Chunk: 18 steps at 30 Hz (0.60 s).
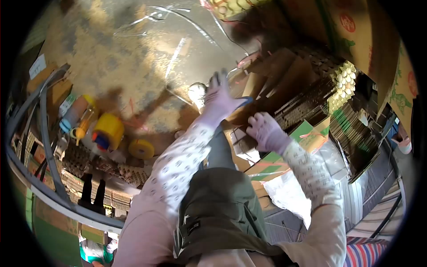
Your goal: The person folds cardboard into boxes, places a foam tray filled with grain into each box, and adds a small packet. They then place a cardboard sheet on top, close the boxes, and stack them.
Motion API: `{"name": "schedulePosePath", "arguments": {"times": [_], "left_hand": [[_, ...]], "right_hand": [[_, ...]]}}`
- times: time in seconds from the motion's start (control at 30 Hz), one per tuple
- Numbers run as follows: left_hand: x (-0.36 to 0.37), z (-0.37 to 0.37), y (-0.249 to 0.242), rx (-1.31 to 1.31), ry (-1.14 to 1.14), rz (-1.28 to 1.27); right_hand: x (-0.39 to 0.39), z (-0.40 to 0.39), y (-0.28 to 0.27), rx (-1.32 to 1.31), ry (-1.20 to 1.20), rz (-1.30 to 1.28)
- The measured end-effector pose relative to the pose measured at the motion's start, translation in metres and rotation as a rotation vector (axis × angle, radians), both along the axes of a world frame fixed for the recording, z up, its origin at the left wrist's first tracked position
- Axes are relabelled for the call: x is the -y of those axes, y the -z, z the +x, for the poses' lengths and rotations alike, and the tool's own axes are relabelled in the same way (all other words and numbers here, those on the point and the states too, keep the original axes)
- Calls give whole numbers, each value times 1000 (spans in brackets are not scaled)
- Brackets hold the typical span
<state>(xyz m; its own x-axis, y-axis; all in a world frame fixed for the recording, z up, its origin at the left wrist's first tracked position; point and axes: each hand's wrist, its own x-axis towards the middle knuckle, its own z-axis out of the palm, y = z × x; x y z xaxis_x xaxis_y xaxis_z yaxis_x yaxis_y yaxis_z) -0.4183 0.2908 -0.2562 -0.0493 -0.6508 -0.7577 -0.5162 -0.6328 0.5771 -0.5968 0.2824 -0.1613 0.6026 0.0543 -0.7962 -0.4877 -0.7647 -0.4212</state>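
Observation:
My left hand (219, 100), in a pale purple glove with dark fingertips, is spread with nothing in it, above the dusty surface beside a bright shiny round thing (197, 92). My right hand (268, 133), gloved alike, has its fingers curled near the edge of an open green and brown carton (307, 135); what it holds, if anything, is hidden. Brown cardboard pieces (284, 73) lie beyond the two hands. Patterned white sleeves cover both forearms.
Left: yellow tape rolls (109, 130), a bottle (84, 124) and a curved metal rail (49, 133). Right: stacked egg trays (307, 98), eggs (344, 82) and large cartons (351, 31). Loose clear strips (175, 58) lie ahead. White plastic (289, 193) is by my right forearm.

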Motion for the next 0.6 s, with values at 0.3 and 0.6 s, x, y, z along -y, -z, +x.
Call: {"name": "schedulePosePath", "arguments": {"times": [0.3,0.6], "left_hand": [[65,-153,52,-86,-7,233],[37,-150,58,-296,-44,366]], "right_hand": [[-30,-57,-21,101,296,84],[-30,-58,-22,44,257,131]]}}
